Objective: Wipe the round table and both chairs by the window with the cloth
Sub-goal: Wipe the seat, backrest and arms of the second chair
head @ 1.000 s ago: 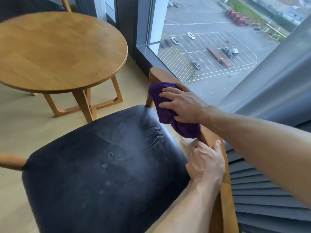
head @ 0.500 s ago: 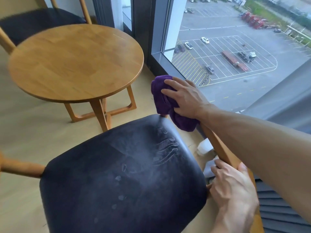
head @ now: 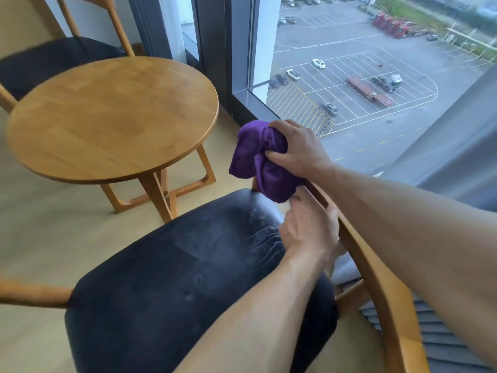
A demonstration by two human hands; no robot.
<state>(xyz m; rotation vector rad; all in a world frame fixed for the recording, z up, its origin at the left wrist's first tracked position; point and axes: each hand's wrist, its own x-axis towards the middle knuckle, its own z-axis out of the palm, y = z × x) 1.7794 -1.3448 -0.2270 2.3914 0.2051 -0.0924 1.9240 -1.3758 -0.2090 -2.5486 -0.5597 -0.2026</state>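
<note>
While the right hand bunches the purple cloth in a full curled grip, thumb under and fingers over, the wad sits at the far end of the near chair's curved wooden backrest, at about 1 o'clock from the dark seat cushion. A loose flap hangs below the fist, touching or just above the rail; contact cannot be confirmed.

Left hand: at the inner edge of the same rail, just below the cloth, fingers partly bent. It appears to brace the rail, but a closed grasp cannot be told from this angle.

Handling judgement: cloth is soft, light, fully compliant; no breakage risk. Bunched like this it gives a small pad, so wrapping it around the rail should cover more wood per stroke. Best held in the palm with the flap tucked, otherwise the tail drags. Chair frame looks stiff; hold by the backrest rail.

Cushion shows pale smears and finger marks, likely still needing a pass. Round table lies at 10 o'clock, second chair beyond it at 11 o'clock; neither is being touched.
</note>
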